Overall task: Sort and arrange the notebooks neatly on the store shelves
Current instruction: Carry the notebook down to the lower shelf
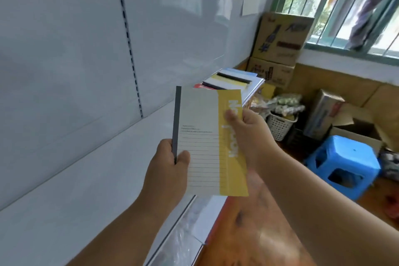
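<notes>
bare white shelf (90,179) left of hands, stacked notebooks (234,81) blocking far end

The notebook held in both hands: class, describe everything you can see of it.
The notebook is thin and closed, with a paper-like cover: pale grey with printed ruled lines, a yellow band with white lettering along its right side, and a dark spine strip on the left. It is held upright in the air above the white shelf. The left hand pinches the spine edge low down; the right hand grips the yellow edge.

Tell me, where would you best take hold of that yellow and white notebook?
Judging by how it is held: pinch the dark spine edge low on the notebook, from the left as the left hand does, while the right hand steadies the yellow edge. It is thin, flat and upright.
</notes>
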